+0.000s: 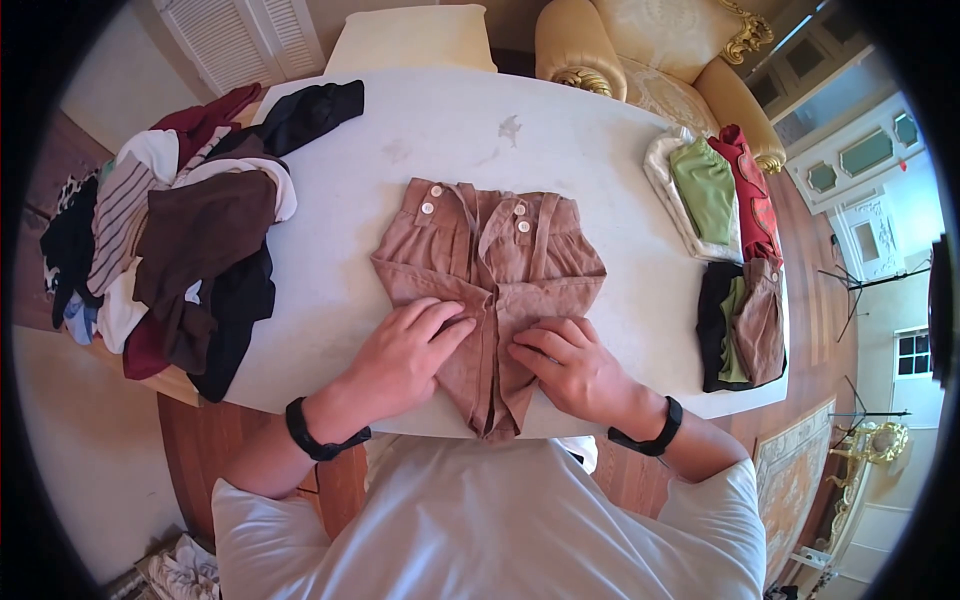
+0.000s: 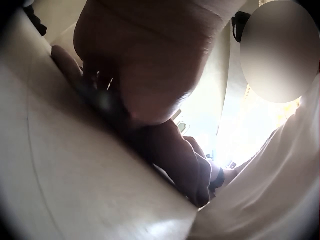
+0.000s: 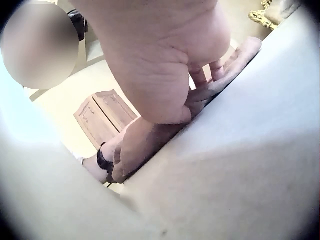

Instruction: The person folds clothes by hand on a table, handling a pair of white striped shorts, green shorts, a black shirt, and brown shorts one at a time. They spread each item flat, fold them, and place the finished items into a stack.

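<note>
Brown shorts (image 1: pixel 500 270) with straps and pale buttons lie on the white table (image 1: pixel 330 230), waistband away from me. Fabric is folded across their middle, and the lower part narrows to a point at the near edge. My left hand (image 1: pixel 398 352) rests on the left side of this lower part, fingertips touching the cloth. On the other side, my right hand (image 1: pixel 580 372) presses its fingers and thumb onto the fabric. In the right wrist view, a gap shows between thumb and fingers above the cloth (image 3: pixel 142 145). The left wrist view is dark around the fingertips.
A loose heap of clothes (image 1: pixel 190 230) covers the table's left end. Folded garments lie at the right, with a green one (image 1: pixel 703 185) at the back and a dark one (image 1: pixel 715 325) nearer me. Beyond the table stand a yellow armchair (image 1: pixel 655 100) and a cream-covered seat (image 1: pixel 410 40).
</note>
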A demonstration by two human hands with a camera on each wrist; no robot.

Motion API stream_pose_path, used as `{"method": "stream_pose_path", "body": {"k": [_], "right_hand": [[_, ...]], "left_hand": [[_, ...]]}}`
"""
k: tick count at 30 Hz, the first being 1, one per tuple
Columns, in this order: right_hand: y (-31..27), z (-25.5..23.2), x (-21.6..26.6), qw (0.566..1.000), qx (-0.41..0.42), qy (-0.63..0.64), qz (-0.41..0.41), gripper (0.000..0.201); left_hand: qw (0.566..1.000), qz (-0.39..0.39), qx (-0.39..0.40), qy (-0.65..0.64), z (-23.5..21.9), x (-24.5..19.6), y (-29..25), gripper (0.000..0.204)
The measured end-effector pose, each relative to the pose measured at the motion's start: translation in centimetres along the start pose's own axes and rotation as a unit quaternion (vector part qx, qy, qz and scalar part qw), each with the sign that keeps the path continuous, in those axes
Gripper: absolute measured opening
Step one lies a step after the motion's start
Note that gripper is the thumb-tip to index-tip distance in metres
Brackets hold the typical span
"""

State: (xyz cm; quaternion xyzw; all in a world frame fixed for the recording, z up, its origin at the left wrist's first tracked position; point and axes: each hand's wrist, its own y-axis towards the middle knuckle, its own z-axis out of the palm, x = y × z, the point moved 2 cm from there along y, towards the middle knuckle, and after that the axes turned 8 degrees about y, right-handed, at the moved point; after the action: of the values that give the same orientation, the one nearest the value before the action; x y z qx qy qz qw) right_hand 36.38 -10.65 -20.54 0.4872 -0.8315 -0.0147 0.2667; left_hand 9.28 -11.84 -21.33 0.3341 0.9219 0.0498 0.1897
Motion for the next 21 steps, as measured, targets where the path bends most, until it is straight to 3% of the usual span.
{"method": "stream_pose_path", "body": {"k": [3, 5, 6, 7, 8, 9, 10, 11, 14, 17, 21], "right_hand": [[0.9, -0.6, -2.3, 0.993, -0.021, 0.114, 0.019, 0.041], [2.2, -1.1, -4.2, 0.954, -0.028, 0.236, 0.181, 0.031], [3.0, -1.4, -5.3, 0.919, -0.031, 0.293, 0.26, 0.027], [3.9, -1.7, -7.1, 0.912, -0.021, 0.283, 0.296, 0.022], [4.7, -1.9, -9.1, 0.904, -0.013, 0.271, 0.33, 0.018], [5.1, -1.8, -10.3, 0.841, -0.038, 0.368, 0.394, 0.026], [5.4, -2.3, -10.1, 0.835, -0.054, 0.383, 0.392, 0.027], [5.8, -2.9, -9.8, 0.828, -0.07, 0.398, 0.388, 0.029], [5.3, -3.0, -9.1, 0.835, -0.06, 0.412, 0.36, 0.034], [4.9, -3.0, -8.8, 0.861, -0.048, 0.367, 0.349, 0.039], [5.1, -2.6, -8.7, 0.895, -0.092, 0.295, 0.321, 0.042]], "left_hand": [[0.998, -0.012, -0.002, -0.069, 0.0, 1.9, 1.1, 0.054], [0.992, -0.043, 0.007, -0.121, -0.4, 4.0, 2.9, 0.033], [0.949, -0.158, 0.09, -0.259, -0.7, 5.3, 4.4, 0.025], [0.867, -0.266, 0.17, -0.385, -1.0, 6.4, 5.7, 0.019], [0.836, -0.28, 0.166, -0.441, -0.7, 7.7, 6.5, 0.019], [0.802, -0.293, 0.161, -0.495, 0.4, 9.6, 6.9, 0.022], [0.765, -0.304, 0.155, -0.547, 0.5, 10.2, 7.3, 0.026], [0.805, -0.301, 0.116, -0.497, 0.6, 10.6, 7.4, 0.03], [0.88, -0.272, 0.143, -0.362, -0.2, 11.0, 6.9, 0.031], [0.882, -0.26, 0.074, -0.386, -1.2, 8.4, 5.9, 0.032], [0.92, -0.254, 0.059, -0.291, -0.1, 9.2, 5.5, 0.029]]}}
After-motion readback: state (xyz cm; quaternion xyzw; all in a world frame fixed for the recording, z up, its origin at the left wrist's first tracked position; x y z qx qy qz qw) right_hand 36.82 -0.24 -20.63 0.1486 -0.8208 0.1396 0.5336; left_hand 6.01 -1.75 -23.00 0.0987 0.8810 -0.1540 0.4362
